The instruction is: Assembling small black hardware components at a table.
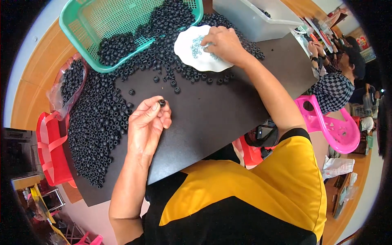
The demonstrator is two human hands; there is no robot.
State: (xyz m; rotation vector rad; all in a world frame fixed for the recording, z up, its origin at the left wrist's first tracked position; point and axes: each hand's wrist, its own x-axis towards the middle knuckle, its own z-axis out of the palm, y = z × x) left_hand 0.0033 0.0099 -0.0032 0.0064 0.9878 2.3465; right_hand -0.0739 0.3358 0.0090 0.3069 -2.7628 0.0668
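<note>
A small black ring-shaped bead [162, 103] is pinched between the thumb and forefinger tips of the left hand [148, 124], at the upper right edge of that hand. The hand is held palm-up over the dark table [216, 110], with the remaining fingers curled loosely inward below the bead. The bead is kept just above the bare middle of the table, apart from the loose beads around it.

The right hand [223, 43] is laid on a white scalloped dish [196, 51] at the far side of the table. Its fingers are bent and pressed down into the small pale blue-green pieces [197, 44] that are held in the dish; whether anything is gripped between the fingertips cannot be told.

A broad heap of black beads [98, 122] is spread just to the left of the left hand, its nearest beads lying close to the heel of the thumb. More beads are scattered between the two hands and around the dish. A green plastic basket [81, 24] partly filled with the same beads is tilted at the far left, its rim resting on the heap. A clear plastic bag [65, 87] with beads inside is seen at the table's left edge, and a grey bin [253, 20] is set beyond the dish.
</note>
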